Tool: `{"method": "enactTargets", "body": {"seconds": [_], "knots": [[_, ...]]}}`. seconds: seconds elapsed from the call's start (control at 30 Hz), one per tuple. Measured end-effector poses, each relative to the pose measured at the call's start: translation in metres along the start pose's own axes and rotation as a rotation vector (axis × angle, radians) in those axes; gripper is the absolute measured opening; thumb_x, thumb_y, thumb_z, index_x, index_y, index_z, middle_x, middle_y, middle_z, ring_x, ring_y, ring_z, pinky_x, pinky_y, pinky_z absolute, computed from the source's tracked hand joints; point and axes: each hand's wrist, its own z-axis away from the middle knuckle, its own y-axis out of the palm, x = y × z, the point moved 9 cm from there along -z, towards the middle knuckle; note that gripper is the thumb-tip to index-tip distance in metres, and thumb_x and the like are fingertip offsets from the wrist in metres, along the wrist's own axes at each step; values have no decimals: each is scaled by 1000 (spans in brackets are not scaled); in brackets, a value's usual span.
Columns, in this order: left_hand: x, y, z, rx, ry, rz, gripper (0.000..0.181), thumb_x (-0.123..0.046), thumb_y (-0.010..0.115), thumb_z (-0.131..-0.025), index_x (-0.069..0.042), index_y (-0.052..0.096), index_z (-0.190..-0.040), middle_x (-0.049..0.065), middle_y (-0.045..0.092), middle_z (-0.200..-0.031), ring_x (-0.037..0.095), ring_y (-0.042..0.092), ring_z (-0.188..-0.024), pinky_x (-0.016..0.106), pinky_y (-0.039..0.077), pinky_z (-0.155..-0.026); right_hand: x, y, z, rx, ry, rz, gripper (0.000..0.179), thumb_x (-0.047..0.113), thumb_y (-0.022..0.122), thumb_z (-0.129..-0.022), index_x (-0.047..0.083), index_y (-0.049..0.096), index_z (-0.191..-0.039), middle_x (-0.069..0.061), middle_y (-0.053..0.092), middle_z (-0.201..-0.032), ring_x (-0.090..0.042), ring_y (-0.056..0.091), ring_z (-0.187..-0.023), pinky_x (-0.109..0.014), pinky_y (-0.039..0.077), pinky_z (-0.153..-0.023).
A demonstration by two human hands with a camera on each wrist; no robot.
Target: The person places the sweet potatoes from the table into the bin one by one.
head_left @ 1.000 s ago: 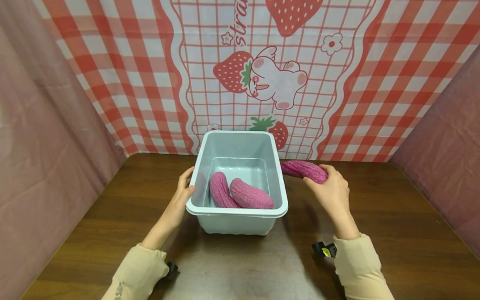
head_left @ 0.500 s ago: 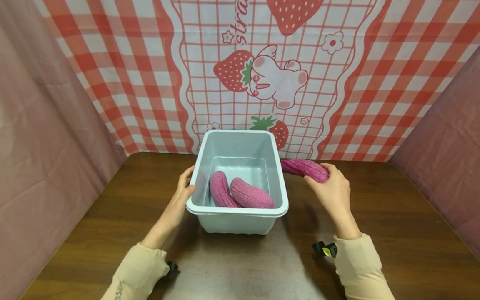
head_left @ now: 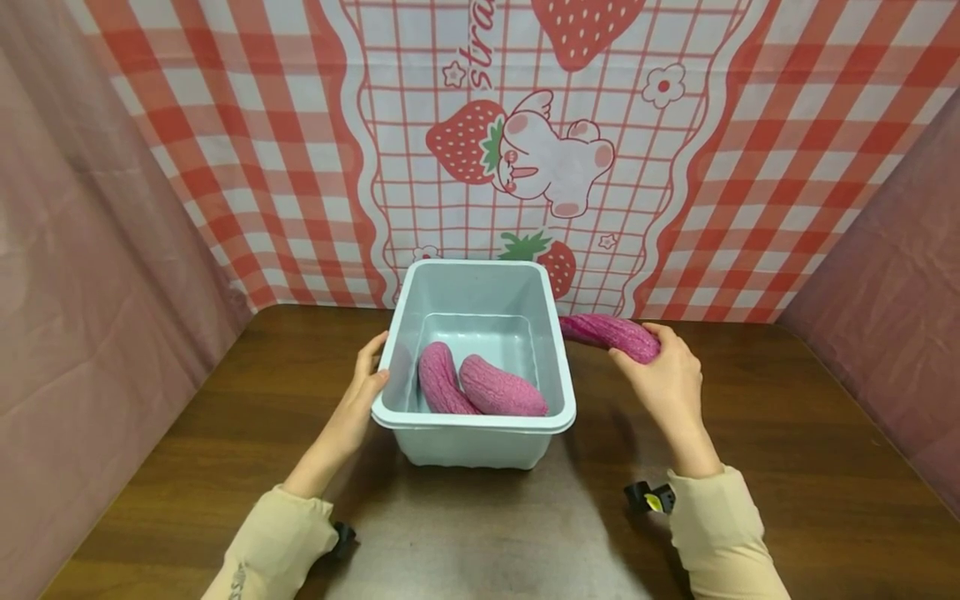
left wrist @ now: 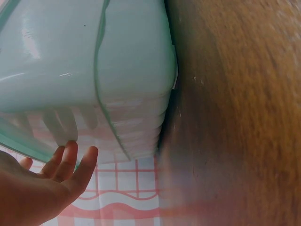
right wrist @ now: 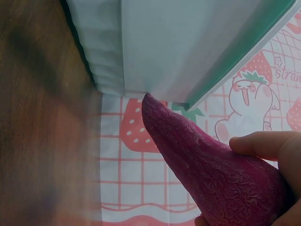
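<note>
A pale blue-grey plastic box (head_left: 474,446) stands on the table with two pink, wrinkled sweet potatoes (head_left: 502,387) inside, toward its near end. My left hand (head_left: 360,396) rests against the box's left side, fingertips at the rim and outer wall; the left wrist view shows these fingers (left wrist: 70,162) fairly straight beside the wall. To the right of the box, my right hand (head_left: 671,379) grips the thick end of a darker purple sweet potato (head_left: 611,333). Its tapered tip points left, overlapping the box wall in the right wrist view, where the thumb (right wrist: 258,143) lies along the sweet potato (right wrist: 207,165).
The brown wooden table (head_left: 795,450) extends to both sides of the box. Behind it hangs a red-and-white checked cloth (head_left: 420,208) with strawberry prints. Pink curtains (head_left: 97,250) close off both sides. A black wrist device (head_left: 648,498) sits by the right sleeve.
My right hand has shifted very slightly up and to the right with the purple sweet potato. The left hand and the box hold their places.
</note>
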Motion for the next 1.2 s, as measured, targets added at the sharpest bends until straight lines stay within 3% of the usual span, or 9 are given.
{"method": "enactTargets", "body": {"seconds": [0.3,0.73,1.2], "knots": [[0,0,0,-3,6,-5,56,-23,30,-92,-13,11,-144,23,26,-131,35,34,-117,46,34,-91,-3,-7,0,-18,32,-35,58,35,69,-76,3,53,-122,-22,56,-117,-39,50,-105,-51,37,-88],[-2,-1,0,-10,10,-20,55,-22,30,-93,-12,12,-143,22,28,-128,33,35,-114,39,36,-89,-5,-18,0,-78,53,-91,61,37,69,-75,5,52,-125,-21,56,-120,-37,51,-106,-49,37,-90],[0,0,0,-11,-7,-2,55,-22,30,-93,-13,11,-144,22,28,-126,35,36,-113,44,37,-89,-2,-30,2,-154,43,-161,60,33,70,-76,5,51,-127,-20,55,-121,-36,50,-108,-49,37,-89]]}}
